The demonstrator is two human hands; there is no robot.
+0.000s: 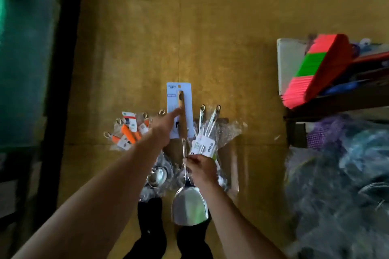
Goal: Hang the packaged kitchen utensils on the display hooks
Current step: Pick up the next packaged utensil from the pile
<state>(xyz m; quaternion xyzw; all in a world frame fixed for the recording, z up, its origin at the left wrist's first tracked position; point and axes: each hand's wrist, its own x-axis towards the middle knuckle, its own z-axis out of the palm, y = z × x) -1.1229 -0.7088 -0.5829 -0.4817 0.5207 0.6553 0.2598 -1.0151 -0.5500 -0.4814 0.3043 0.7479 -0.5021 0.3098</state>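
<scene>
Steel-bladed, wood-handled spatula [181, 101] on a pale blue card [171, 99], upright in mid scene against a yellow-brown panel [210, 48], blade nearest, card end farthest. Cannot tell whether hooked or merely held there.

Left hand [163, 127] reaches in from the near left, forefinger stretched straight with its tip on the card just beside the wooden handle; other fingers hidden behind the knuckles. Right hand [202, 169] pinches the thin metal shank between thumb and curled fingers, just above the blade.

Crowding both sides, and partly behind the spatula:
- left, a clear wrapper with orange-handled utensils [128, 133], loops fanned outward
- right, a clear bag of steel-handled utensils [207, 126] with a white label, touching the right hand's fingers
- near left, wrapped ladles [156, 176] under the left forearm

Farther right, a dark shelf [336, 103] carrying a pink, green and red broom [315, 69]; below it, heaped plastic bags [347, 174]. Far left, a green pane [25, 48] in a dark frame.
</scene>
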